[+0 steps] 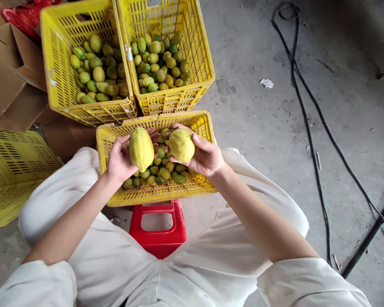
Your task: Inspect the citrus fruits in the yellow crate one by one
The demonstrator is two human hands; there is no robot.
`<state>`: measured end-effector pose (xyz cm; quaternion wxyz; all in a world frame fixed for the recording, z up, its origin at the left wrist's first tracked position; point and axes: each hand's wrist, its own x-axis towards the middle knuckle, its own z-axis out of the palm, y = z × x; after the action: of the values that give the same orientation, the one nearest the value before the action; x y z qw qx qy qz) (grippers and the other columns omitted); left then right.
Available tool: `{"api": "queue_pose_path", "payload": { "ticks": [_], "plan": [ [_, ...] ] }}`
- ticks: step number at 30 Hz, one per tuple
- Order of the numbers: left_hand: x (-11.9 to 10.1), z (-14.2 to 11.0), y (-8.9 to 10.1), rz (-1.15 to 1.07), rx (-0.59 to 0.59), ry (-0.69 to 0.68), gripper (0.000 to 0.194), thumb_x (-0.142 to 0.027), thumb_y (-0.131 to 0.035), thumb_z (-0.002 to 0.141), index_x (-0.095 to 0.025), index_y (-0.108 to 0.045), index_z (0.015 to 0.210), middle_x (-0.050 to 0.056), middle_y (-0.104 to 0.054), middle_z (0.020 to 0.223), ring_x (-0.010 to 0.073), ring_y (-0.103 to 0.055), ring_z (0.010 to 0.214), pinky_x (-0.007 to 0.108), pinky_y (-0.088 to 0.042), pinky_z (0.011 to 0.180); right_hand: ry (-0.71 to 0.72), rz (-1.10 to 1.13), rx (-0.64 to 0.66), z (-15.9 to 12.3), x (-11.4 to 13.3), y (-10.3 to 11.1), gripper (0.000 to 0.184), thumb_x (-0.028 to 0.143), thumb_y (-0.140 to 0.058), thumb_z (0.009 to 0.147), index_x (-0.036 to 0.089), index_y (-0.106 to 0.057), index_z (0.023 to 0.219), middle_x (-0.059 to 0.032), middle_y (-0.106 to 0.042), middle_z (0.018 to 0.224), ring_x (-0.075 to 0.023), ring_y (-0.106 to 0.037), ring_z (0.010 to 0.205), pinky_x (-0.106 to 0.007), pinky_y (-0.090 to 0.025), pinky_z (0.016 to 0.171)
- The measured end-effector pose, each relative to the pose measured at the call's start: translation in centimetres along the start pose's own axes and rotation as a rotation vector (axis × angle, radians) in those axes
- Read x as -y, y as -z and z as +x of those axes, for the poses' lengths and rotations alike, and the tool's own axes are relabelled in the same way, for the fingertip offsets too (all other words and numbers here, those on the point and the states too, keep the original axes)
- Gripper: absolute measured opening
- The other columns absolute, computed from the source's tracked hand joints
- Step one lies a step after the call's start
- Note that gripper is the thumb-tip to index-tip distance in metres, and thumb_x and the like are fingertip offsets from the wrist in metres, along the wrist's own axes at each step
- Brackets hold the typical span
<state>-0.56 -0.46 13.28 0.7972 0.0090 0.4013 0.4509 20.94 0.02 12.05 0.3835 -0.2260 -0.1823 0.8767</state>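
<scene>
My left hand holds a large yellow lemon, its pointed end turned toward me. In my right hand rests a rounder yellow lemon with a greenish tint, fingers curled beneath it. Both fruits are held up side by side, a small gap between them, above a low yellow plastic crate. Inside that crate lie many small green and yellow lemons, partly hidden by my hands. The crate appears to sit on or just behind a red plastic stool between my knees.
Two taller yellow crates, one at left and one at right, hold more green-yellow lemons ahead. Cardboard boxes and another yellow crate stand on my left. A black cable lies across the concrete floor on the right.
</scene>
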Motion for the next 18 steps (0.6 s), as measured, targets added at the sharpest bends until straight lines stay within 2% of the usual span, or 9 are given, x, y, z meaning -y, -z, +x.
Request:
{"api": "queue_pose_path", "payload": {
  "ticks": [2,4,6,8,11,14,18],
  "plan": [
    [0.02,-0.03,0.01,0.022,0.027,-0.005,0.039,-0.035,-0.039,0.095,-0.012,-0.065,0.113,0.010,-0.071,0.088,0.0204,-0.069,0.081,0.028,-0.057,0.068,0.006,0.006,0.030,0.01,-0.31,0.16,0.054,0.046,-0.081,0.069,0.024,-0.059,0.114,-0.0022,-0.066,0.102,-0.0161,-0.068,0.083,-0.023,-0.058,0.058],
    [-0.02,-0.12,-0.04,0.038,0.070,-0.027,0.035,-0.038,-0.043,0.094,-0.013,-0.066,0.102,0.008,-0.068,0.085,0.0163,-0.066,0.072,0.024,-0.055,0.060,0.020,0.017,0.046,-0.01,-0.56,0.19,0.051,0.045,-0.084,0.067,0.024,-0.059,0.106,-0.0013,-0.063,0.098,-0.0125,-0.064,0.075,-0.016,-0.049,0.044],
    [-0.12,-0.24,-0.11,0.037,0.096,-0.026,0.034,-0.043,-0.045,0.093,-0.015,-0.065,0.095,0.007,-0.066,0.081,0.0150,-0.064,0.066,0.022,-0.053,0.055,0.031,0.030,0.034,-0.06,-0.67,0.11,0.044,0.038,-0.085,0.067,0.024,-0.058,0.099,0.0003,-0.061,0.095,-0.0100,-0.059,0.068,-0.012,-0.040,0.037],
    [-0.27,-0.33,-0.17,0.028,0.093,0.013,0.038,-0.048,-0.045,0.093,-0.015,-0.064,0.093,0.007,-0.065,0.078,0.0155,-0.062,0.062,0.023,-0.052,0.051,0.032,0.040,0.022,-0.12,-0.65,0.01,0.042,0.033,-0.084,0.068,0.024,-0.056,0.097,0.0016,-0.060,0.094,-0.0088,-0.056,0.065,-0.011,-0.036,0.035],
    [-0.45,-0.37,-0.18,0.018,0.093,0.079,0.047,-0.053,-0.038,0.095,-0.013,-0.064,0.097,0.009,-0.064,0.077,0.0166,-0.061,0.058,0.026,-0.051,0.048,0.033,0.046,0.029,-0.16,-0.56,-0.07,0.041,0.032,-0.083,0.068,0.024,-0.054,0.097,0.0026,-0.060,0.092,-0.0087,-0.054,0.063,-0.012,-0.035,0.034],
    [-0.43,-0.30,-0.18,-0.002,0.081,0.095,0.052,-0.050,-0.033,0.096,-0.011,-0.064,0.109,0.009,-0.065,0.077,0.0168,-0.060,0.056,0.027,-0.052,0.047,0.040,0.040,0.033,-0.11,-0.50,-0.07,0.042,0.033,-0.083,0.069,0.025,-0.053,0.097,0.0028,-0.061,0.090,-0.0091,-0.054,0.062,-0.013,-0.037,0.035],
    [-0.16,-0.25,-0.27,0.000,0.055,0.028,0.047,-0.041,-0.030,0.101,-0.014,-0.060,0.124,0.009,-0.070,0.091,0.0187,-0.069,0.077,0.027,-0.059,0.063,0.021,0.041,0.008,-0.04,-0.29,-0.16,0.037,0.043,-0.074,0.075,0.023,-0.054,0.099,-0.0001,-0.063,0.088,-0.0123,-0.059,0.068,-0.017,-0.047,0.042]
  ]
}}
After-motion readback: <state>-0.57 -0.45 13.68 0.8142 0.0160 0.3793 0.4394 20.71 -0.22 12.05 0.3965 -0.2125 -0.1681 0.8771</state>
